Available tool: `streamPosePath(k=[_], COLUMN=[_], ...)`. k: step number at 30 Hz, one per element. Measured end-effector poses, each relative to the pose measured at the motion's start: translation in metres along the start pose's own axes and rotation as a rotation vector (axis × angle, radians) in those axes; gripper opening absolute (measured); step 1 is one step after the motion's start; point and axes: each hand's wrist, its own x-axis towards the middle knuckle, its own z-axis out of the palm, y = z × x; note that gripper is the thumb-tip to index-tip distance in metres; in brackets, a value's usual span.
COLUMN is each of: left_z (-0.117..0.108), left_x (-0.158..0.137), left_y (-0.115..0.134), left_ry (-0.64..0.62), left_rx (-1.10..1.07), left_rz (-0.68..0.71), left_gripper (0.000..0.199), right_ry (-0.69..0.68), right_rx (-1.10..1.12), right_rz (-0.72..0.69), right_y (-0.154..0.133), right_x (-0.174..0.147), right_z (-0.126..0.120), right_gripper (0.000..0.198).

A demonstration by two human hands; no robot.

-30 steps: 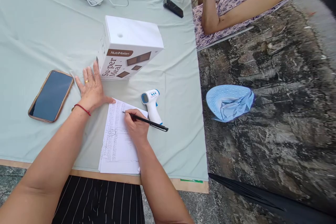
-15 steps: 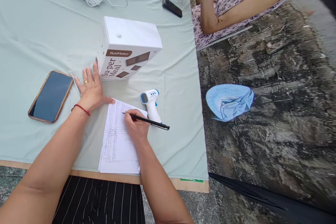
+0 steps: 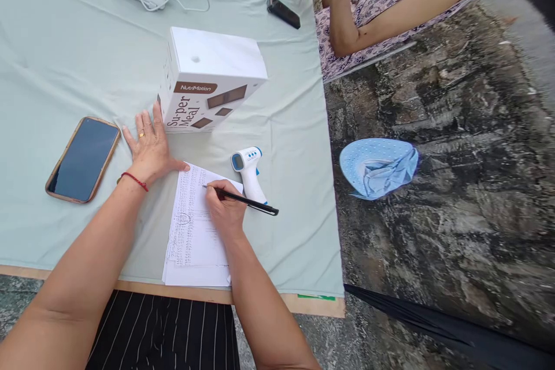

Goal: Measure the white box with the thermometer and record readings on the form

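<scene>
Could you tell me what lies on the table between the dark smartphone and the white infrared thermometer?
In the head view, the left hand lies flat on the pale green cloth between the dark smartphone and white infrared thermometer, its thumb touching the printed paper sheets.

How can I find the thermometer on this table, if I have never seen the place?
Start at the white NutriMotion box standing mid-table on the pale green cloth. Just in front lies the infrared thermometer, beside the paper sheets where the right hand writes with a black pen. Only it is pistol-shaped, white with blue.
</scene>
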Motion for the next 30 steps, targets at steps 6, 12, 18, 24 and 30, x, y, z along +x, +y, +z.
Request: streamPosePath(k=[6,12,18,24,30], left_z=[0.004,0.004,0.011,0.023,0.025], left_x=[0.001,0.002,0.004,0.019,0.057], left_y=[-0.004,-0.003,-0.007,-0.027,-0.040], left_ry=[0.014,0.021,0.089,0.278,0.369], left_rx=[0.021,-0.010,-0.125,-0.369,-0.754], left_rz=[0.010,0.019,0.039,0.118,0.346], left_gripper=[0.152,0.152,0.148,0.135,0.126], right_ry=[0.003,0.042,0.011,0.101,0.070], right_rx=[0.006,0.023,-0.004,-0.089,-0.284], right_rz=[0.010,0.042,-0.015,-0.185,-0.540], right_y=[0.001,0.000,0.003,0.005,0.006], right_x=[0.000,-0.001,-0.001,-0.001,0.006], right_z=[0.001,0.001,0.001,-0.001,-0.010], right_gripper=[0.008,0.009,0.008,0.010,0.023])
